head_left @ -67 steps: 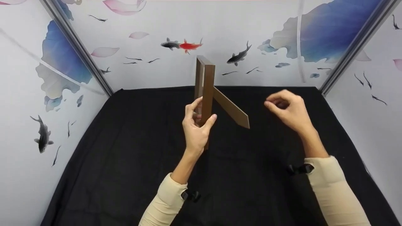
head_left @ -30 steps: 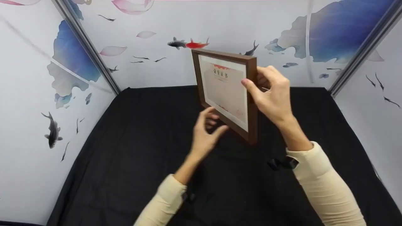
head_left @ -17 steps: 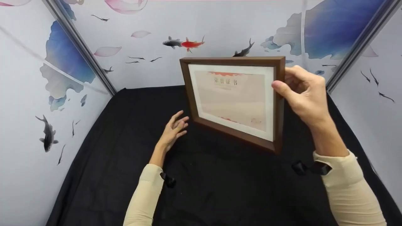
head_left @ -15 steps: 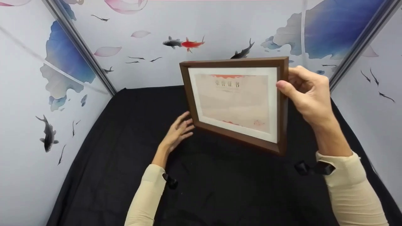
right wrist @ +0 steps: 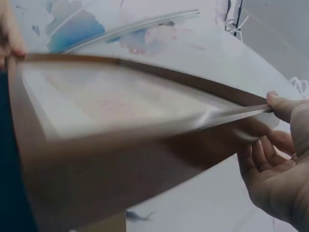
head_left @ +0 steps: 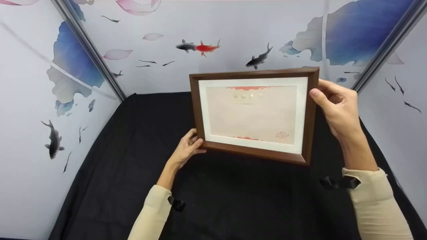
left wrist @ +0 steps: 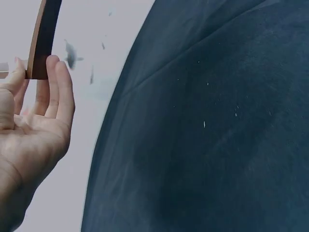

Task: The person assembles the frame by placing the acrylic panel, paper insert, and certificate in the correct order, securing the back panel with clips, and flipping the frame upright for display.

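Note:
A brown wooden picture frame (head_left: 255,154) is held up facing the head camera, tilted slightly, above the black cloth. Inside its white mat lies a pale certificate (head_left: 252,116) with red trim. My right hand (head_left: 342,108) grips the right side near the top corner, thumb in front and fingers behind. At the lower left corner, my left hand (head_left: 184,149) pinches the frame between thumb and fingers. The left wrist view shows that hand (left wrist: 41,130) around the corner. The frame's back and its fold-out stand are hidden in the head view.
Black cloth (head_left: 133,173) covers the table beneath the frame. White panels (head_left: 230,20) printed with fish and blue leaves enclose the back and sides, joined by grey metal posts (head_left: 90,50).
The right hand took the frame from the left, which let go. The frame turned from edge-on to face the camera and moved right. The left hand then took hold of its lower left corner.

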The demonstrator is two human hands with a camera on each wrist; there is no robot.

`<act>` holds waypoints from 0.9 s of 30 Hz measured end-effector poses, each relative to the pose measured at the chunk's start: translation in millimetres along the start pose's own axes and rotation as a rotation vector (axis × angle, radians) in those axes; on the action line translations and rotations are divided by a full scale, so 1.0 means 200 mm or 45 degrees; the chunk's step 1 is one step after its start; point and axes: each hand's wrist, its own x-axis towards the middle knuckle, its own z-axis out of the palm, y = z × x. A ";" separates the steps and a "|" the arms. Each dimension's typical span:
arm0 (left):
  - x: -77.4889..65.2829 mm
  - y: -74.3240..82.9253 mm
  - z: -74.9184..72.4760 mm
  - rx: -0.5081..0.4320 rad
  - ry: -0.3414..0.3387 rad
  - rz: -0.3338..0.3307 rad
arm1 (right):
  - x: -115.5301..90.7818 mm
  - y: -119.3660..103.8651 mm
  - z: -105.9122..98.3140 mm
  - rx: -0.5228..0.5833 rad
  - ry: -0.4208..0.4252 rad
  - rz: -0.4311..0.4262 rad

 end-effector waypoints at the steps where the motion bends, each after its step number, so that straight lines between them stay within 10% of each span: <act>1: -0.02 0.01 0.00 0.011 0.007 0.011 | -0.01 0.02 -0.01 -0.026 0.022 0.017; 9: -0.17 0.11 0.09 0.218 -0.055 0.092 | -0.06 0.18 -0.11 -0.084 0.311 0.145; 17: -0.22 0.11 0.16 0.268 0.069 0.093 | -0.14 0.30 -0.18 -0.131 0.445 0.263; 21: -0.24 0.09 0.16 0.263 0.090 0.090 | -0.18 0.34 -0.23 -0.150 0.286 0.230; 27: -0.24 0.05 0.11 0.246 0.131 0.098 | -0.29 0.36 -0.34 -0.200 -0.280 0.374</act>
